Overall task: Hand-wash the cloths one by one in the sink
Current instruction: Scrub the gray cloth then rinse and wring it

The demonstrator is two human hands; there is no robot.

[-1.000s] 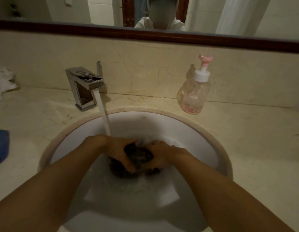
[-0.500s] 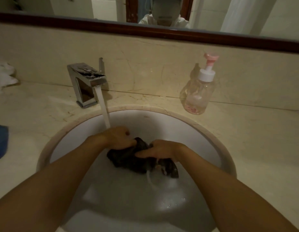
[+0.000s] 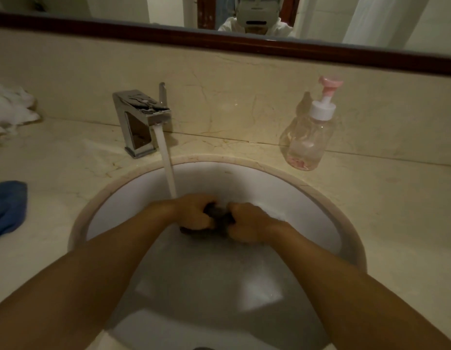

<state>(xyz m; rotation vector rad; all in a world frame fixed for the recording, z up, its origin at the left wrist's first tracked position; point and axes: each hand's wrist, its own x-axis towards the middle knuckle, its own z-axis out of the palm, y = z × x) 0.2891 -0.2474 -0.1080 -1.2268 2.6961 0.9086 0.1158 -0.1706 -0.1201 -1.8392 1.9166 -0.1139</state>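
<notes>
Both fists curled tight on a wadded dark cloth (image 3: 218, 216), left hand (image 3: 192, 210) and right hand (image 3: 247, 223) almost touching, over the water in the white sink (image 3: 320, 195). Faucet stream (image 3: 167, 162) landing just behind the left fingers; basin walls well apart from either fist. Blue cloth (image 3: 7, 205) far left on the counter.

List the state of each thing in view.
Faucet: running.
Sink: part filled with water.
Dark cloth: wet, bunched up.
Left hand: grips dark cloth.
Right hand: grips dark cloth.
Blue cloth: crumpled on counter.
White cloth: heaped on counter.
Pump bottle: upright, nearly empty.
</notes>
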